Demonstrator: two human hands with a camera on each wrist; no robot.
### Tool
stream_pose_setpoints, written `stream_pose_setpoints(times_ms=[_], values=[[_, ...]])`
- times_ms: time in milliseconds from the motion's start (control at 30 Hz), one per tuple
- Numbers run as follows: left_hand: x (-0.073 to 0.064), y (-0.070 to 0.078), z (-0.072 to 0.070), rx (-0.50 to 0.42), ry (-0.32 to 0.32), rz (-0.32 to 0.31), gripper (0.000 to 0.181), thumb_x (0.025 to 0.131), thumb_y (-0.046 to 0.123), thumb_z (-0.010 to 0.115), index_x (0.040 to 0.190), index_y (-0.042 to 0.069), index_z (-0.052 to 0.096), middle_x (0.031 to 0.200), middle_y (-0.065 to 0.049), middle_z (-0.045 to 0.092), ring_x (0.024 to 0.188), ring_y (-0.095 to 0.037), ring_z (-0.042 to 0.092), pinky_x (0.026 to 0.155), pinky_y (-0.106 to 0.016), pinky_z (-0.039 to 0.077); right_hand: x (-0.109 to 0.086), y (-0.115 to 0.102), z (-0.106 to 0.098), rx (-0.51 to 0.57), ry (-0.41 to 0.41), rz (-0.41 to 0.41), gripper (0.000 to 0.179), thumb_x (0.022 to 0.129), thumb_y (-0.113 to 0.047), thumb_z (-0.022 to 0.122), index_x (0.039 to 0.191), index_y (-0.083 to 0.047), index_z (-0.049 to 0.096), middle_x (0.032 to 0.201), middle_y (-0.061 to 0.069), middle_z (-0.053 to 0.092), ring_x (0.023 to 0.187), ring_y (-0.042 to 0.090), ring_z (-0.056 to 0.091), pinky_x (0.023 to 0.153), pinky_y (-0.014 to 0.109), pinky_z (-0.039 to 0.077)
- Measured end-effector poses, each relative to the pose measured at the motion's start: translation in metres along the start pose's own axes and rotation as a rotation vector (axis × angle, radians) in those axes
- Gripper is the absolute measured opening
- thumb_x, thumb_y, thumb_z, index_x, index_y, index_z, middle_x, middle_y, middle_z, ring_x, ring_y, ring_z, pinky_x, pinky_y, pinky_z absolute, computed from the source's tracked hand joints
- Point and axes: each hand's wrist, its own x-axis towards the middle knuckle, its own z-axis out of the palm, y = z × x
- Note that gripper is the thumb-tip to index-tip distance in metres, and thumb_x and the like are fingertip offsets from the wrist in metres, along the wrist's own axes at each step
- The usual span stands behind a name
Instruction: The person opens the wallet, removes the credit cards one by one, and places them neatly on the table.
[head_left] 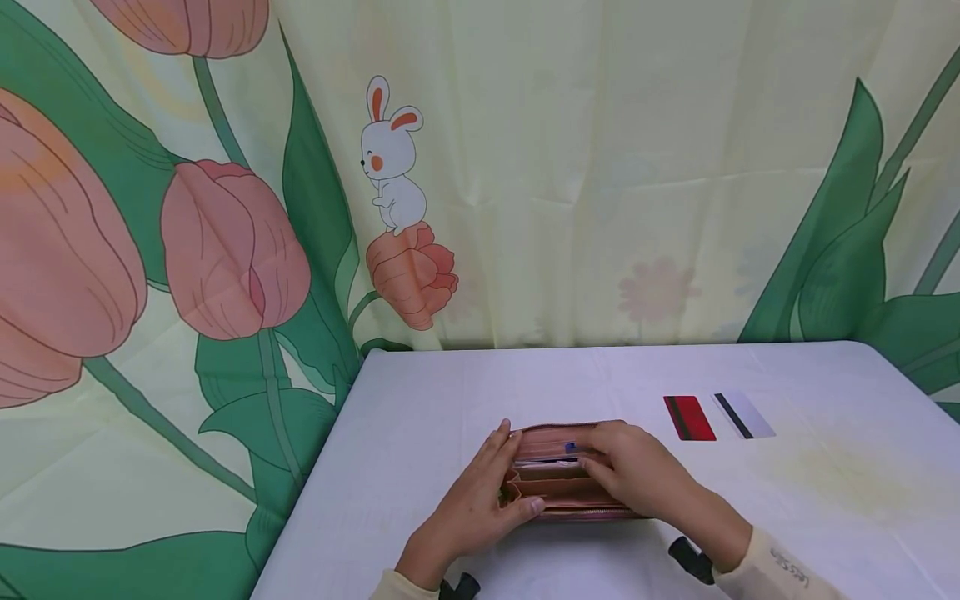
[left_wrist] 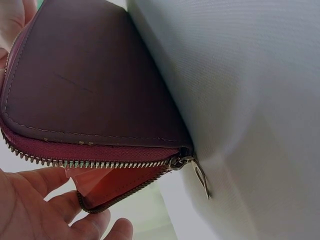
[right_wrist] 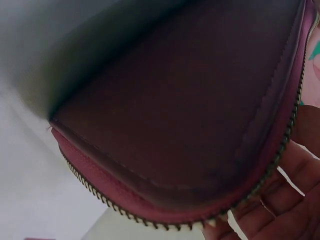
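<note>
A pink zip-around wallet (head_left: 566,493) stands unzipped on the table, its pockets facing up. At its left end, my left hand (head_left: 480,504) holds it, thumb at the front and fingers toward the back. My right hand (head_left: 648,471) reaches over the right end, with thumb and forefinger inside near the back pockets. Between those fingertips shows a small part of a blue card (head_left: 572,447); the rest is hidden. Both wrist views show the wallet's dark outer cover (left_wrist: 90,75) and metal zip teeth. A zip pull (left_wrist: 201,179) hangs at one lower corner.
A red card (head_left: 696,418) with a dark stripe lies right of the wallet. Beside it is a white card (head_left: 752,415) with a black stripe. The white-covered table (head_left: 420,400) ends at a curtain (head_left: 562,208) printed with tulips and a rabbit.
</note>
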Motion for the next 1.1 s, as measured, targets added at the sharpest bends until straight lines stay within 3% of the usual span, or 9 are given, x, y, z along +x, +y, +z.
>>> stream_pose_setpoints(times_ms=[167,533,867,1100], values=[[-0.0003,0.0016,-0.0004,0.006,0.001,0.003,0.092,0.098,0.061,0.062,0.168,0.017,0.023,0.175,0.002,0.01,0.161,-0.026,0.014,0.121,-0.062,0.029,-0.0008,0.0004,0.0035,-0.051,-0.043,-0.052,0.004,0.089,-0.018,0.082,0.092,-0.016,0.082,0.089,-0.009,0.074,0.077,0.006,0.064,0.074,0.037,0.061],[0.0005,0.002,0.0003,0.025,-0.006,-0.007,0.093,0.096,0.067,0.06,0.168,0.022,0.021,0.175,0.004,0.008,0.161,-0.027,0.014,0.121,-0.061,0.03,-0.004,-0.0007,0.0088,-0.048,-0.01,-0.172,0.009,0.088,-0.015,0.08,0.08,-0.021,0.08,0.083,-0.014,0.067,0.079,0.002,0.061,0.072,0.032,0.059],[-0.0012,0.0016,-0.0003,0.032,-0.001,-0.009,0.095,0.096,0.071,0.058,0.168,0.022,0.02,0.175,0.004,0.008,0.161,-0.025,0.014,0.121,-0.061,0.03,-0.0057,-0.0034,0.0075,-0.037,-0.037,-0.152,0.012,0.088,-0.018,0.081,0.077,-0.022,0.078,0.082,-0.017,0.064,0.078,0.0,0.058,0.07,0.03,0.057],[-0.001,0.0019,0.0006,0.034,-0.009,-0.008,0.096,0.095,0.073,0.056,0.168,0.023,0.02,0.175,0.005,0.007,0.161,-0.027,0.013,0.121,-0.061,0.03,-0.0002,-0.0069,0.0101,0.028,-0.114,-0.097,0.035,0.095,-0.021,0.075,0.062,-0.026,0.063,0.059,-0.019,0.043,0.055,-0.002,0.036,0.051,0.02,0.035]])
